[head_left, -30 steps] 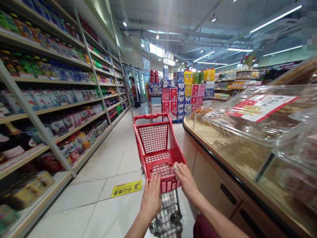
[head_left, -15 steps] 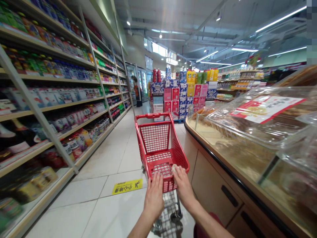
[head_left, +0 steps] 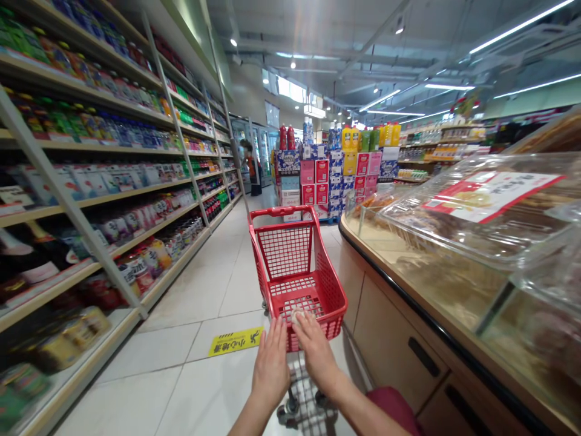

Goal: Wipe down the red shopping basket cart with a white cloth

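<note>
A red plastic shopping cart [head_left: 333, 275] stands in the aisle with its near end towards me. My left hand [head_left: 271, 363] lies at the near left corner of its rim, fingers straight and close together. On the near rim, just beside it, my right hand [head_left: 318, 351] presses a small crumpled whitish cloth [head_left: 296, 316] under its fingertips. Only a bit of this cloth shows past the fingers; whether it is fabric or paper I cannot tell. The basket is visible through to its grid floor. Wheels [head_left: 288, 412] show below my hands.
Drink shelves [head_left: 136, 145] line the left side. On the right runs a wooden counter [head_left: 394, 327] with clear food packs [head_left: 490, 194]. A yellow floor sticker [head_left: 236, 341] lies left of the cart. Stacked drink boxes [head_left: 321, 175] and a person [head_left: 253, 169] are farther ahead.
My right hand has slid left along the cart's near rim with the cloth, closer to my left hand. My left hand has shifted slightly left. The cart looks almost unmoved.
</note>
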The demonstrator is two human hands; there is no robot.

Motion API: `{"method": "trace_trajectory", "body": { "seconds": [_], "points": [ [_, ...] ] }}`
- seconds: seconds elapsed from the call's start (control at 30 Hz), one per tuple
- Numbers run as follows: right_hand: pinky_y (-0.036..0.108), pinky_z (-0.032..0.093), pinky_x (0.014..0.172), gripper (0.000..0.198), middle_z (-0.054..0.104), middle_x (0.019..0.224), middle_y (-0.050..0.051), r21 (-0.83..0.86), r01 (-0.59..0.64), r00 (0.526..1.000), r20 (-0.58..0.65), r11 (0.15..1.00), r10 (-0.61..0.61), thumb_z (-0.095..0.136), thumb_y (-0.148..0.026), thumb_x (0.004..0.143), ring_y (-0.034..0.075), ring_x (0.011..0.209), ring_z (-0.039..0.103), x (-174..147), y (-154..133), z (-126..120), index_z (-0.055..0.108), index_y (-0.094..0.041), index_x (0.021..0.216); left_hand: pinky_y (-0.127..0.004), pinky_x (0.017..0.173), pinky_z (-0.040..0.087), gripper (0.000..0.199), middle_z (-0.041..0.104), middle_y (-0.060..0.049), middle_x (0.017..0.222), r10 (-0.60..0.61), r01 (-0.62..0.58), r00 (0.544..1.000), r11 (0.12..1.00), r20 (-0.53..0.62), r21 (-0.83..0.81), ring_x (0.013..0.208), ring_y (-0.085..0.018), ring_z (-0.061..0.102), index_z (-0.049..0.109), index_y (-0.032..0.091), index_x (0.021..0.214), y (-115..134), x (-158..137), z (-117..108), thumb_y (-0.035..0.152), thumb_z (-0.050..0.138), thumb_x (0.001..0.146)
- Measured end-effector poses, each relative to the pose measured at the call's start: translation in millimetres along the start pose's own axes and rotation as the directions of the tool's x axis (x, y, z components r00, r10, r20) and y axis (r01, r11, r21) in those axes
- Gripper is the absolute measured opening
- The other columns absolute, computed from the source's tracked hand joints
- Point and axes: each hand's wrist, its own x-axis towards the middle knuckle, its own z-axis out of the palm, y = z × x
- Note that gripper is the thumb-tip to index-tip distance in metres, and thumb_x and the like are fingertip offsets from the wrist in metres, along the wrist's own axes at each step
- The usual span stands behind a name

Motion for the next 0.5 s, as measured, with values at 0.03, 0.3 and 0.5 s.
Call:
{"method": "trace_trajectory", "body": {
  "seconds": [0.03,0.3,0.5],
  "points": [
    [0.044,0.035,0.098,0.052,0.045,0.128,0.007,-0.012,-0.027,1.000,-0.008,1.000,0.027,0.035,0.001,0.075,0.020,0.126,0.027,1.3,2.5,-1.4,0.048,-0.019,0.120,-0.041,0.106,0.020,0.077,0.022,-0.006,0.141,0.017,-0.017,1.000,1.000,0.007,-0.008,0.130,-0.018,0.015,0.028,0.011,0.130,-1.3,0.4,-0.2,0.001,0.034,0.055],
    [0.042,0.035,0.098,0.057,0.044,0.130,0.006,-0.017,0.005,1.000,-0.025,1.000,-0.006,0.035,0.003,0.073,0.019,0.126,0.028,-0.2,8.6,-4.7,0.043,-0.021,0.125,-0.041,0.107,0.018,0.076,0.018,-0.005,0.142,0.026,-0.027,1.000,0.998,-0.007,-0.057,0.131,-0.018,0.013,0.025,0.012,0.132,-2.6,-1.1,5.9,0.006,0.036,0.057],
    [0.047,0.030,0.100,0.057,0.043,0.130,0.008,-0.089,-0.217,0.972,-0.115,0.972,0.206,0.033,0.003,0.072,0.021,0.126,0.027,-3.7,34.6,-17.1,0.047,-0.019,0.122,-0.043,0.106,0.018,0.072,0.020,-0.005,0.141,0.041,-0.040,0.999,0.999,0.020,-0.021,0.130,-0.018,0.015,0.026,0.012,0.132,3.6,1.0,-4.6,0.005,0.033,0.060]
  ]
}}
